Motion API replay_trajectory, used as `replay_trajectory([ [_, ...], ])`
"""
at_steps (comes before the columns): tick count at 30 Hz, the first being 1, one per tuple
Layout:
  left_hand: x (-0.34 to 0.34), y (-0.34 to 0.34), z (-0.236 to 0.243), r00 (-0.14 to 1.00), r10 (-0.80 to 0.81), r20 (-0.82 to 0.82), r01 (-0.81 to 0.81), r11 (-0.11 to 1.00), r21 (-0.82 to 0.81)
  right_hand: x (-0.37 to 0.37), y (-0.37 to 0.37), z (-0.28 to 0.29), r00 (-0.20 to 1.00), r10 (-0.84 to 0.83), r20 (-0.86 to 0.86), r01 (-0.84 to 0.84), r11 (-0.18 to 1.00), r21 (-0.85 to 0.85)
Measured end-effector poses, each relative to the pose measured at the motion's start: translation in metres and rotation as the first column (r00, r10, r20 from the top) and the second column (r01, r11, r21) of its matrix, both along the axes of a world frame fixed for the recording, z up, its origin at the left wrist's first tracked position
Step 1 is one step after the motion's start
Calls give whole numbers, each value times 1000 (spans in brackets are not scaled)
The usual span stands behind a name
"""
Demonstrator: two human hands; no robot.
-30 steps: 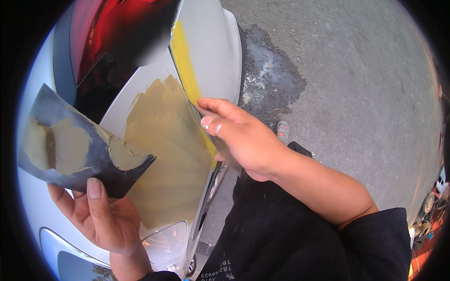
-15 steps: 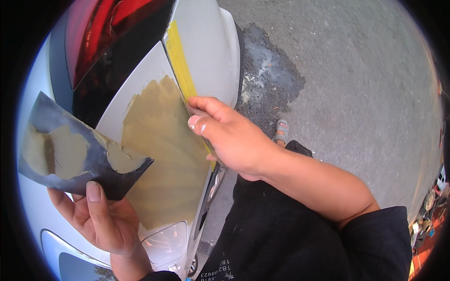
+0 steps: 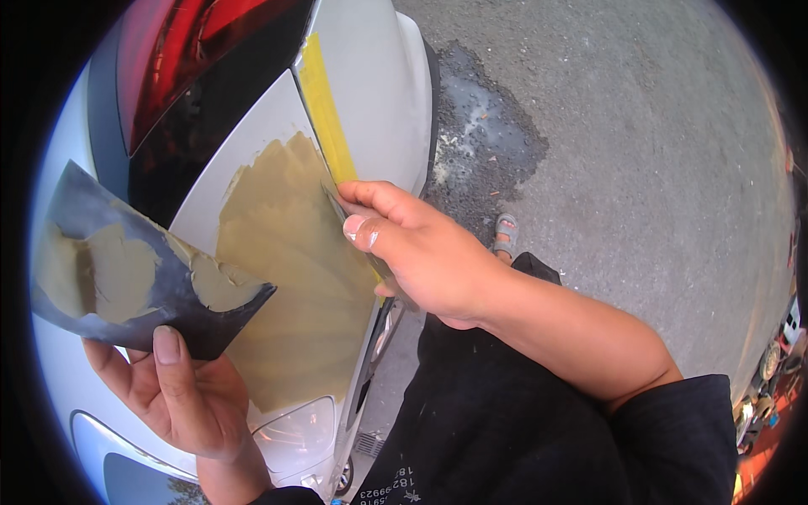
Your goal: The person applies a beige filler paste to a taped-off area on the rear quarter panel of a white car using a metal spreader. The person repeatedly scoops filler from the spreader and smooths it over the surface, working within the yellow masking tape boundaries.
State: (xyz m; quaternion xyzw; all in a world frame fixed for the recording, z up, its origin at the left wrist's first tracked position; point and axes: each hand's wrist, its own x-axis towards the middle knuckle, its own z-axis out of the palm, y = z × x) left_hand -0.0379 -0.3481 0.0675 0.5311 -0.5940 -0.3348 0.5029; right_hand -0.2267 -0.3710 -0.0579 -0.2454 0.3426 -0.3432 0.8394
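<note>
My left hand (image 3: 189,396) grips the lower edge of a dark, curved putty board (image 3: 172,273), thumb on top; thick lumps of beige putty (image 3: 122,273) lie on it. My right hand (image 3: 429,257) is closed on a thin putty spreader (image 3: 332,199), mostly hidden by the fingers and seen nearly edge-on. The spreader is at the panel's right edge, beside the yellow masking tape (image 3: 324,109). A broad coat of beige filler (image 3: 282,252) covers much of the white car panel (image 3: 244,139), with streaks fanning across it.
A red tail light (image 3: 177,59) is above the panel, and a clear lamp (image 3: 299,433) sits below it. The white bumper (image 3: 379,93) curves along the right. A wet patch (image 3: 488,118) marks the grey pavement (image 3: 640,168). Assorted objects (image 3: 770,362) line the far right.
My right hand has shifted slightly right and down along the tape, and more of the spreader's edge shows. My left hand and the putty board have barely moved.
</note>
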Motion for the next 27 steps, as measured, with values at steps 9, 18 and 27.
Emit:
replay_trajectory([
  [9,0,-3,-1,1000,-5,4,5,1000,-1,-2,-8,6,1000,-19,-10,19,1000,10],
  [18,-1,-2,2,1000,-7,-21,7,1000,-3,2,-17,8,995,-21,-101,19,1000,-16],
  [27,1,-2,1,999,-32,-43,31,999,-17,-6,-25,10,998,-22,-57,23,1000,8],
])
